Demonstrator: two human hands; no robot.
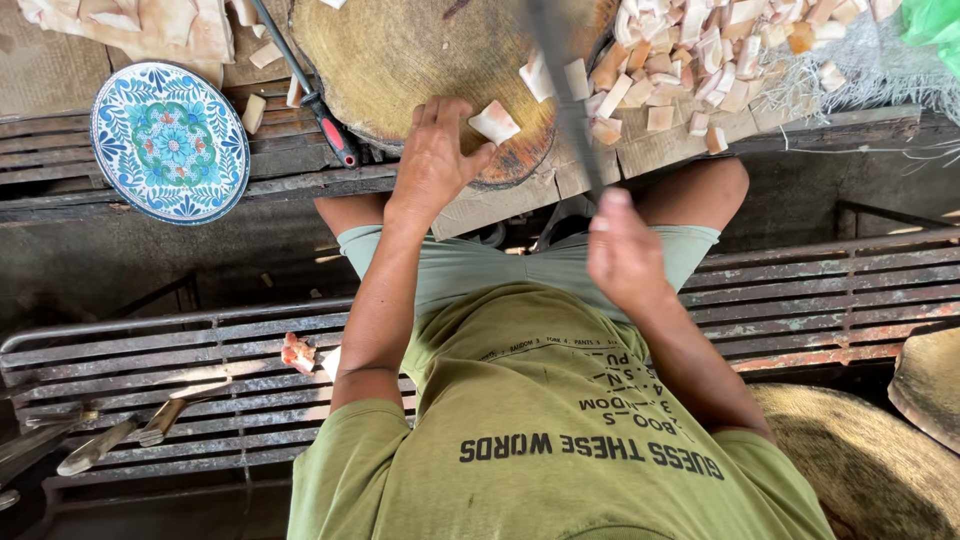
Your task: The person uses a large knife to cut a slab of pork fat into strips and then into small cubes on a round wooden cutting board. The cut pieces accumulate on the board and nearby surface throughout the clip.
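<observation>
My left hand rests on a round wooden chopping block, thumb and forefinger pinching a pale, wedge-shaped chunk of fatty meat at the block's near right edge. My right hand is raised above my lap and grips a long dark knife. Its blade, seen edge-on and blurred, points up past the chunk. A heap of similar cut chunks lies to the right of the block on wooden boards.
A blue floral plate sits at the left on slatted wood. A sharpening steel with a red and black handle leans beside the block. Spare knives and a meat scrap lie on the metal bench. A second block is at the right.
</observation>
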